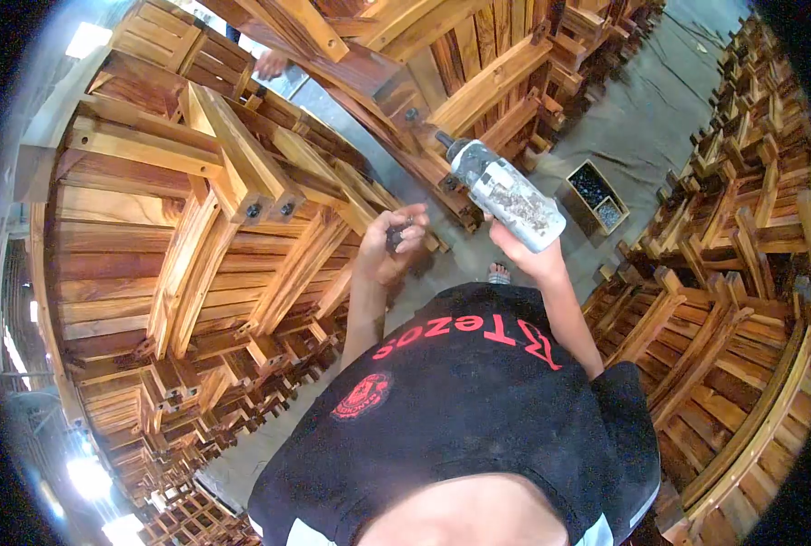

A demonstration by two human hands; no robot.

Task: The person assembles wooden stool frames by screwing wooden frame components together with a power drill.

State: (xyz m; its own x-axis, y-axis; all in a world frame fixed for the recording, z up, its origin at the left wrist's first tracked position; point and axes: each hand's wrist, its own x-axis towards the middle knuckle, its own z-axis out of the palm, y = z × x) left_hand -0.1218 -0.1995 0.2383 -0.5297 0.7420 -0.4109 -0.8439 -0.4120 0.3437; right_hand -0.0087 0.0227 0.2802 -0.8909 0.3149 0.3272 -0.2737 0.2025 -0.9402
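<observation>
My right hand (526, 255) is wrapped around a whitish squeeze bottle (512, 196) with a dark nozzle and a worn, stained label. The bottle is tilted, its nozzle pointing up and left, close to the end of a wooden furniture leg (428, 168). My left hand (393, 238) is closed with its fingers curled around small dark pieces (395, 237), too small to name. Round dark caps (412, 115) sit on the nearby leg ends. Left of my left hand lies upturned slatted wooden furniture (114, 232), its leg ends (264, 207) also bearing dark caps.
A two-part box (597, 196) on the grey floor (647, 109) holds small dark and grey pieces. Stacked wooden furniture (733, 273) lines the right side. Another person's hand (271, 64) shows at the upper left. My foot (498, 273) stands below the bottle.
</observation>
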